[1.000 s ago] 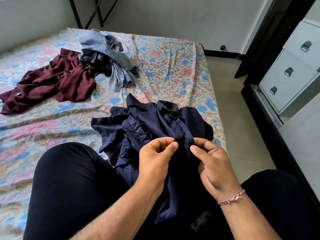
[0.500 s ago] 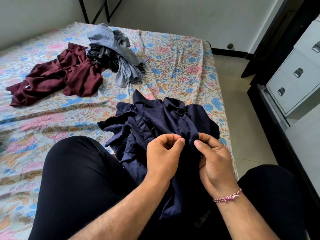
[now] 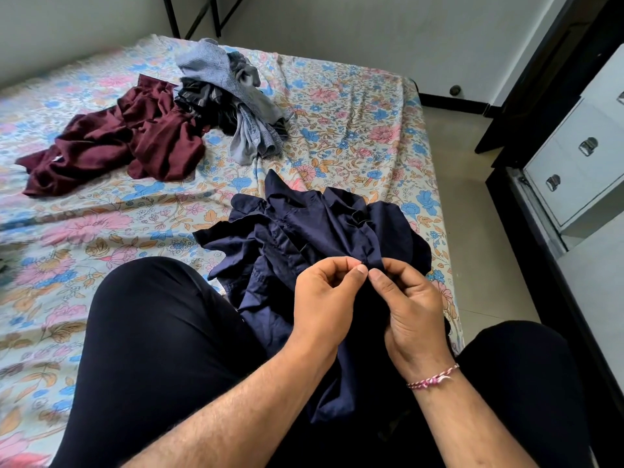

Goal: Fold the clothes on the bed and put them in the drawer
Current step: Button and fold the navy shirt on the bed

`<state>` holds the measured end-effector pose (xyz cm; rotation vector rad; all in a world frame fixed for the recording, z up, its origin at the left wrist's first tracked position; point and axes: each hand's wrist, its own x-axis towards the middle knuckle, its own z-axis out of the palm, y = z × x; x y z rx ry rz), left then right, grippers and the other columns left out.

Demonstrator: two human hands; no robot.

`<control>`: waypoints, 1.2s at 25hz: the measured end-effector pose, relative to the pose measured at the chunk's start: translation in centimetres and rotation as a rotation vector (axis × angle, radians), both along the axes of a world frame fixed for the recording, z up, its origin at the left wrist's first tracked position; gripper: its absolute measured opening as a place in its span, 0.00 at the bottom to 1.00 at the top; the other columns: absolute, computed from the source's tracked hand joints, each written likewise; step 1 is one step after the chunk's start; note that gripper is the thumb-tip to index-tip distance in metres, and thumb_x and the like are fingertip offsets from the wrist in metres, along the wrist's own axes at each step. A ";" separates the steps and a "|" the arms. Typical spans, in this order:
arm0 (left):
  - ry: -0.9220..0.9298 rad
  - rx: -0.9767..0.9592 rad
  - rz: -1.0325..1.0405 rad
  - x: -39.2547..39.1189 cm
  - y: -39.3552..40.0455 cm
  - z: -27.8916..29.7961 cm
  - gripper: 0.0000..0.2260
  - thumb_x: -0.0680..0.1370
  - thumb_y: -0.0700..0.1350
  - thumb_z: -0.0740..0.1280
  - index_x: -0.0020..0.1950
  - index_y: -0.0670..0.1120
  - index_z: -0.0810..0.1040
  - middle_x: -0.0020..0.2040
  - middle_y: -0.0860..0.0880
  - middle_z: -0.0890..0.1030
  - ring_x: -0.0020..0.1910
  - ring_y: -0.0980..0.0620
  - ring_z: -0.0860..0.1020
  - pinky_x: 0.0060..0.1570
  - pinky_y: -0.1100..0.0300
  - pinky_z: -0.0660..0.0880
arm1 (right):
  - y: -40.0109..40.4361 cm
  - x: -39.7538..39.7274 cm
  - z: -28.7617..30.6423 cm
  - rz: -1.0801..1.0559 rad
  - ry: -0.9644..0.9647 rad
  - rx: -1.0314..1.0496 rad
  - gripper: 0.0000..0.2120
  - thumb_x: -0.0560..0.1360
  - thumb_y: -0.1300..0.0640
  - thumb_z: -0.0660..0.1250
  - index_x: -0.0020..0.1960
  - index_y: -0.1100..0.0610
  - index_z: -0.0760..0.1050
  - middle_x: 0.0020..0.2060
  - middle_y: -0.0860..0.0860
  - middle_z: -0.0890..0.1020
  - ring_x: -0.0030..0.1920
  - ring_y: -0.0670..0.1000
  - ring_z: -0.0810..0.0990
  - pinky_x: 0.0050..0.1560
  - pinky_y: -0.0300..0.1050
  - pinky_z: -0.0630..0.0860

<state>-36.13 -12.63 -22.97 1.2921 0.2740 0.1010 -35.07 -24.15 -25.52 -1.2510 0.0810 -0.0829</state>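
Nearest the camera, the person sits at the bed's near right corner with dark-trousered legs (image 3: 152,349) drawn up on the floral bedsheet (image 3: 354,123). A crumpled navy shirt (image 3: 304,238) lies across the lap and spills onto the sheet by the bed's right edge. Both hands work at one small spot on its fabric: the left hand (image 3: 324,305) pinches the cloth between thumb and curled fingers, and the right hand (image 3: 412,315), with a pink thread bracelet (image 3: 434,378) at the wrist, pinches the same strip, the two sets of fingertips almost touching. It looks like a button or placket being handled, though that detail is too small to be sure of.

Farther up the bed, toward its far left side, a maroon garment (image 3: 135,140) lies bunched, and just beside it, nearer the middle of the far edge, sits a heap of grey and dark clothes (image 3: 233,106).

Off the bed to the right stands a white chest of drawers (image 3: 574,177), every visible drawer closed.

By my reading the task is barely begun: no piece is folded, nothing is in a drawer, and at least three garments remain.
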 end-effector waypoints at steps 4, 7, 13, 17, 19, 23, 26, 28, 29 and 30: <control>0.038 -0.002 0.016 0.0 0.0 0.2 0.03 0.79 0.38 0.74 0.45 0.41 0.85 0.32 0.53 0.81 0.34 0.58 0.77 0.40 0.62 0.76 | 0.0 -0.2 0.4 0.000 -0.022 0.001 0.22 0.62 0.44 0.84 0.50 0.54 0.86 0.49 0.59 0.86 0.53 0.62 0.85 0.61 0.58 0.79; 0.066 0.000 0.026 0.1 0.2 0.0 0.04 0.79 0.39 0.74 0.44 0.41 0.85 0.31 0.53 0.79 0.33 0.57 0.75 0.38 0.62 0.74 | 0.2 -0.2 0.9 -0.014 -0.015 -0.016 0.06 0.76 0.64 0.72 0.48 0.55 0.86 0.47 0.59 0.87 0.49 0.57 0.86 0.54 0.51 0.81; 0.048 0.200 0.001 1.0 0.6 -0.7 0.05 0.77 0.41 0.76 0.41 0.45 0.87 0.33 0.49 0.84 0.33 0.55 0.76 0.38 0.58 0.73 | -1.0 0.8 1.2 0.003 -0.112 -0.319 0.15 0.78 0.71 0.69 0.46 0.53 0.86 0.43 0.52 0.87 0.46 0.49 0.85 0.53 0.44 0.81; 0.112 0.207 -0.036 1.3 0.9 -1.0 0.06 0.78 0.39 0.73 0.43 0.45 0.88 0.31 0.52 0.83 0.31 0.59 0.77 0.35 0.63 0.74 | -1.5 1.2 0.9 0.058 -0.237 -0.571 0.11 0.76 0.67 0.74 0.52 0.52 0.85 0.45 0.50 0.87 0.47 0.49 0.86 0.52 0.41 0.81; 0.147 0.178 -0.035 1.3 0.8 -1.2 0.06 0.78 0.39 0.72 0.44 0.44 0.88 0.31 0.52 0.82 0.30 0.60 0.76 0.35 0.64 0.74 | -1.4 1.2 0.6 0.021 -0.288 -0.736 0.12 0.75 0.65 0.75 0.53 0.50 0.85 0.46 0.47 0.86 0.46 0.47 0.85 0.50 0.39 0.80; 0.109 0.152 -0.031 1.3 0.8 -1.1 0.07 0.78 0.46 0.76 0.42 0.44 0.88 0.34 0.51 0.84 0.32 0.58 0.76 0.38 0.62 0.75 | -1.1 1.0 0.8 -0.040 -0.372 -0.863 0.13 0.73 0.68 0.74 0.52 0.52 0.86 0.45 0.45 0.85 0.46 0.45 0.84 0.48 0.32 0.77; 0.073 0.274 -0.091 1.6 0.9 -1.9 0.06 0.78 0.48 0.76 0.43 0.48 0.89 0.35 0.51 0.86 0.33 0.60 0.77 0.39 0.61 0.75 | -1.1 1.1 0.6 -0.027 -0.360 -0.861 0.13 0.72 0.68 0.75 0.50 0.52 0.86 0.42 0.46 0.83 0.43 0.47 0.83 0.45 0.34 0.77; 0.083 0.282 -0.097 1.6 0.8 -2.1 0.05 0.79 0.45 0.74 0.44 0.47 0.89 0.35 0.51 0.85 0.33 0.61 0.77 0.38 0.61 0.75 | -1.1 1.2 0.5 -0.023 -0.325 -0.850 0.14 0.72 0.68 0.75 0.50 0.50 0.85 0.41 0.47 0.83 0.41 0.48 0.82 0.45 0.35 0.78; 0.093 0.253 -0.084 1.6 0.8 -2.0 0.06 0.80 0.44 0.73 0.44 0.46 0.88 0.35 0.52 0.85 0.32 0.61 0.77 0.37 0.62 0.75 | -1.1 1.2 0.4 -0.022 -0.306 -0.826 0.14 0.72 0.67 0.76 0.50 0.50 0.85 0.41 0.48 0.83 0.41 0.47 0.82 0.45 0.36 0.78; 0.102 0.207 -0.075 1.5 0.7 -1.8 0.06 0.80 0.42 0.73 0.45 0.45 0.88 0.35 0.51 0.84 0.31 0.62 0.77 0.36 0.65 0.75 | -1.0 1.2 0.4 -0.020 -0.289 -0.798 0.14 0.72 0.67 0.76 0.50 0.49 0.85 0.41 0.48 0.83 0.42 0.47 0.81 0.45 0.36 0.79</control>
